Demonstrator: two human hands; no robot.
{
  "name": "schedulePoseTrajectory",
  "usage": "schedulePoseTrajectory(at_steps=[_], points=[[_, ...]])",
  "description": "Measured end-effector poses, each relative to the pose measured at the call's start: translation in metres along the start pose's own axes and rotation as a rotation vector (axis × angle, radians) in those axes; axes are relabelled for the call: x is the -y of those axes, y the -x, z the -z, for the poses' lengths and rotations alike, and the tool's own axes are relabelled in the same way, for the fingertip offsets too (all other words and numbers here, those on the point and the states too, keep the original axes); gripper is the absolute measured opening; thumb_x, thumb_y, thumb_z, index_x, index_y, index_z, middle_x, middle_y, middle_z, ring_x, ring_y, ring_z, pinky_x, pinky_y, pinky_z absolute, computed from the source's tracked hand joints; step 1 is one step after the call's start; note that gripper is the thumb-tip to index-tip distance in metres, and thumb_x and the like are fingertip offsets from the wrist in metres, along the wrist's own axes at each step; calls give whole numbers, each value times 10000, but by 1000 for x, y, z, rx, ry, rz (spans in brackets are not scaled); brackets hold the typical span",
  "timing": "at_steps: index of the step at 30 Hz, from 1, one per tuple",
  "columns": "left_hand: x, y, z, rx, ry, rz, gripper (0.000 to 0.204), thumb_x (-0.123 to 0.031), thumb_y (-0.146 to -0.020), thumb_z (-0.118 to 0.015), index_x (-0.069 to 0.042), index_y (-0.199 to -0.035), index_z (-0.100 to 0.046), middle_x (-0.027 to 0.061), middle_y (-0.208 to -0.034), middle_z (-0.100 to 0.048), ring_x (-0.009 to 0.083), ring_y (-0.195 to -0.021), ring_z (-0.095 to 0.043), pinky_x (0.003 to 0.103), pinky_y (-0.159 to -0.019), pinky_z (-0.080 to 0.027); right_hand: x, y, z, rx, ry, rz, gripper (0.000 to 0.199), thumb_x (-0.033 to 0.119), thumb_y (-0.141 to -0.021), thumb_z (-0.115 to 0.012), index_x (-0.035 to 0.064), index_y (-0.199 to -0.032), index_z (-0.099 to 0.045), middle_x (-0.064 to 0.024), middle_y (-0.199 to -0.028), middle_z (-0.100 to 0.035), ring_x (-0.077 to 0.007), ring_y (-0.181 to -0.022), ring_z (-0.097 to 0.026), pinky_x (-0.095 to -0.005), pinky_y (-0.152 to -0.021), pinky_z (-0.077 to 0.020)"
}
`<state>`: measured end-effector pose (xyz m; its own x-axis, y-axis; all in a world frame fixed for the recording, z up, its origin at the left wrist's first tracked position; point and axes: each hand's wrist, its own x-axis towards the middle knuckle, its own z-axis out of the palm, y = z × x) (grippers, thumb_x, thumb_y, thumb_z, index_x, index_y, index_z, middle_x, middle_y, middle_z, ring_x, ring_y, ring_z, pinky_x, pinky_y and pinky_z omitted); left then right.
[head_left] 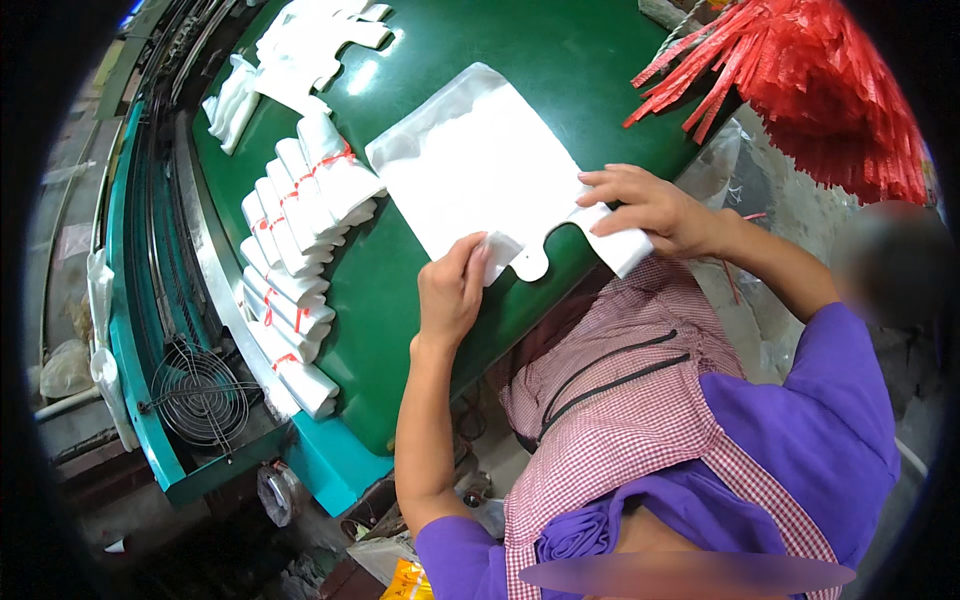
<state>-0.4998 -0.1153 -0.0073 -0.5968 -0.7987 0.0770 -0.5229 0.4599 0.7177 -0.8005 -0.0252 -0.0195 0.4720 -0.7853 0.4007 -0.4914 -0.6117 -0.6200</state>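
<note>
Looking down, I see my left hand (452, 290) pinching one handle of the flat stack of white plastic bags (480, 170) on the green table (560, 50); my right hand (650, 210) presses flat, grasping nothing, on the other handle.

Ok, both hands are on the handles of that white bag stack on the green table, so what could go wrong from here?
1. The white bag stack overhangs the green table edge at its handles, where the left hand and right hand press; it might slide off or fan out.
2. The tied bag bundles lie close by on the left; a sweep could knock them.
3. The red ties hang near the right hand and may snag.
</note>
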Motion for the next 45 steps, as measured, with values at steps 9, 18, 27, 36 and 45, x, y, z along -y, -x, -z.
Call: schedulePoseTrajectory(at_steps=[9,18,27,36,45], points=[[-1,-28,-20,-44,-388,-72,175,-132,-848,-614,-39,-994,-589,158,-820,-643,339,-749,-639,434,-614,-500,-11,-85,-40,96,-5,-343,253,254,-930,-550,55,-1080,-598,-182,-876,-641,-337,-816,-633,-427,-687,-474],[-2,15,-20,-70,-493,-540,370,-82,-816,-633,-43,-1182,-595,130,-1172,-598,291,-1046,-601,412,-922,-471,-4,-81,-48,110,336,-126,207,234,-906,-570,50,-989,-619,-122,-1051,-589,-299,-997,-587,-422,-777,-481],[-6,-28,-15,-98,-176,-224,93,-99,-879,-595,-43,-947,-623,154,-813,-638,348,-713,-612,433,-638,-481,-22,-85,-48,-105,219,-87,309,180,-923,-557,14,-1181,-590,-168,-1300,-541,-330,-1267,-465,-449,-1041,-377],[11,-57,-21,-200,-177,-17,122,-150,-885,-607,-35,-910,-641,144,-780,-642,324,-662,-607,400,-640,-495,-35,-88,-56,7,437,-89,553,399,-908,-577,30,-1313,-502,-187,-1384,-466,-329,-1339,-382,-452,-1096,-302],[2,-25,-25,-162,-558,-395,380,-111,-837,-632,-9,-1200,-579,146,-1190,-602,299,-1053,-603,428,-948,-455,-39,-90,-56,141,504,-146,727,599,-913,-443,54,-1394,-430,-173,-1498,-331,-307,-1428,-237,-477,-1159,-177]])
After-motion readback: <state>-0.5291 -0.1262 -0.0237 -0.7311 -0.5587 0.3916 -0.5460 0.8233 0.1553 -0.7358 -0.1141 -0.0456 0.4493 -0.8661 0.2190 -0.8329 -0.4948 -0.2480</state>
